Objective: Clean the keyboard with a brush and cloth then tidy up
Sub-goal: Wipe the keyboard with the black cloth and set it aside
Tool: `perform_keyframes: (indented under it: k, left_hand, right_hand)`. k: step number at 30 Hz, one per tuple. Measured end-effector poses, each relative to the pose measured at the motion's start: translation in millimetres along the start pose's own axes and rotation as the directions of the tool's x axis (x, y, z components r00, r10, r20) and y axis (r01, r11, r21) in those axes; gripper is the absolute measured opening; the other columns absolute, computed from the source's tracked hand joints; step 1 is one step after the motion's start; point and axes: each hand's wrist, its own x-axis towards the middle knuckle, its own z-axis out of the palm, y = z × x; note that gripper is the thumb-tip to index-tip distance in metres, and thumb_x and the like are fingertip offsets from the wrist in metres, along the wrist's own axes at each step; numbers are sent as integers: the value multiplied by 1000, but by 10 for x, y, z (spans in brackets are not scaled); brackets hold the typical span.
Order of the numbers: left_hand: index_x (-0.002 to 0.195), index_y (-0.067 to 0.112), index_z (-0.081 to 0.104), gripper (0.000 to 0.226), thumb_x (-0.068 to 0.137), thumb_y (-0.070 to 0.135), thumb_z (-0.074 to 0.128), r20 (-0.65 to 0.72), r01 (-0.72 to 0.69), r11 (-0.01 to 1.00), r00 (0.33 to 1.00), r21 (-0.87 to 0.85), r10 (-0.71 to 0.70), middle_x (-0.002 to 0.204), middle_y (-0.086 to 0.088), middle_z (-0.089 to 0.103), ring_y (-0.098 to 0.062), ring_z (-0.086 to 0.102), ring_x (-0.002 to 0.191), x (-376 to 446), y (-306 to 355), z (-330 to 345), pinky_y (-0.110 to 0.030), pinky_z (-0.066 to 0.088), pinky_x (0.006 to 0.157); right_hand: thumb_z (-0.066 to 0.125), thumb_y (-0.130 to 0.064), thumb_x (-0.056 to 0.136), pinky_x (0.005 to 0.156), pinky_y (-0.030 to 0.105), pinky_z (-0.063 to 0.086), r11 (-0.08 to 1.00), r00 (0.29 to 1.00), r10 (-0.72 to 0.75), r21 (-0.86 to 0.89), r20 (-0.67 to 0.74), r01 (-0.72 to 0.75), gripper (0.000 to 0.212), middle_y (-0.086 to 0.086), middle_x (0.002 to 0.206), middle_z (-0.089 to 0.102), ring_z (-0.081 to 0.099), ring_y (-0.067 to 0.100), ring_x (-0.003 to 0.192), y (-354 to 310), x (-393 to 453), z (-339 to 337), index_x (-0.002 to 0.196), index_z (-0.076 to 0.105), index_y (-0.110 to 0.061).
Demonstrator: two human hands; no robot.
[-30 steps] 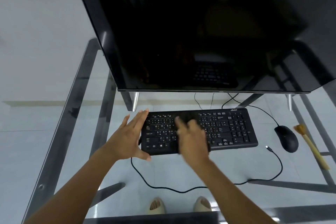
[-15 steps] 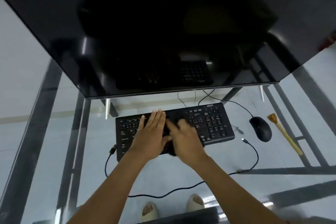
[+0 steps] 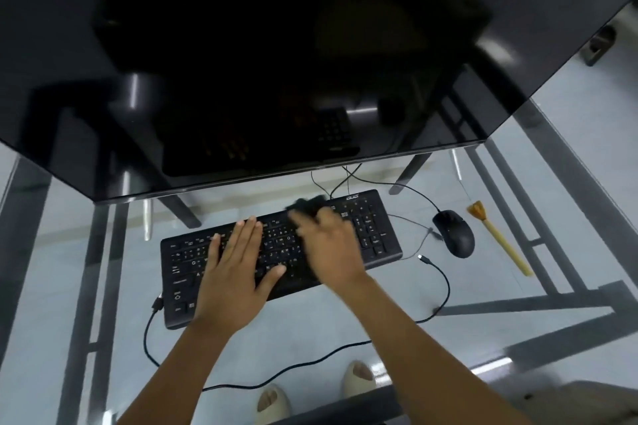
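Observation:
A black keyboard (image 3: 371,231) lies on the glass desk (image 3: 345,317), slightly tilted, below the monitor. My left hand (image 3: 234,269) rests flat on its left half, fingers spread, holding it down. My right hand (image 3: 328,245) is blurred with motion over the middle keys and presses a dark cloth (image 3: 305,204), which sticks out past the fingertips at the keyboard's top edge. The brush (image 3: 499,240), with a wooden handle and tan bristles, lies on the desk to the right of the mouse, untouched.
A large black monitor (image 3: 276,62) overhangs the back of the desk. A black mouse (image 3: 454,233) sits right of the keyboard. A loose black cable (image 3: 445,279) loops along the front. My feet (image 3: 314,390) show through the glass.
My left hand moved from beside the keyboard onto its left half. My right hand has wiped with the cloth from the front middle toward the top edge. The camera has tilted.

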Motion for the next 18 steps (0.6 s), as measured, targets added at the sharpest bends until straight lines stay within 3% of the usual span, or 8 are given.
perform_keyframes:
  k: [3,5,7,9,11,12,16,18]
  left_hand:
    - [154,17,17,82,91,70,22,-5,-2,1000,1000,-4,2,161,5,11,-9,1,148,15,-5,4,-42,0,120]
    - [154,17,17,85,90,73,21,-11,17,1000,1000,12,-17,161,5,11,-9,1,148,14,16,12,-44,0,120]
    - [153,17,20,86,89,74,22,-24,43,999,999,23,-42,161,3,15,-12,6,148,28,53,20,-46,1,120]
    - [153,17,22,86,88,73,23,-27,63,997,998,40,-62,160,1,19,-15,10,148,47,104,23,-48,1,120]
    - [153,17,20,85,88,73,22,-23,67,996,998,57,-66,160,1,18,-15,10,148,55,120,22,-48,1,120]
    - [153,18,19,86,88,73,21,-18,65,996,998,62,-64,161,1,17,-15,8,148,55,116,25,-48,1,120]
    - [154,17,17,87,88,75,16,-2,66,993,998,95,-66,161,1,14,-15,6,149,41,101,28,-49,3,120]
    - [153,16,18,87,89,74,17,1,66,993,998,99,-67,161,0,15,-16,7,149,30,109,31,-50,5,119]
  right_hand:
    - [47,-17,95,74,34,46,910,907,415,39,-72,-413,36,16,103,56,57,36,87,691,51,-225,129,57,-25]
    - [50,-16,96,70,41,52,862,850,500,-2,-163,-508,36,21,96,56,58,38,75,798,32,-275,131,57,-15]
    - [60,-15,90,62,41,51,910,899,400,-39,-178,-413,39,18,89,56,57,35,65,556,-35,-194,128,59,-13]
    - [69,-17,82,60,37,48,983,982,144,-93,-122,-156,46,12,86,57,57,30,65,259,-180,-96,127,59,-15]
    - [72,-20,81,65,38,50,989,996,-86,-121,20,88,52,9,88,57,58,27,69,182,-319,-53,130,57,-20]
    - [71,-19,81,64,38,52,987,993,-114,-114,32,117,51,9,88,56,59,28,68,285,-313,-86,130,57,-21]
    - [64,-11,87,59,40,52,945,939,317,-43,-135,-325,42,15,86,56,57,35,61,721,-263,-261,129,59,-15]
    - [66,-14,85,59,38,48,954,951,283,-65,-120,-292,44,14,85,56,57,33,63,563,-325,-219,129,59,-14]
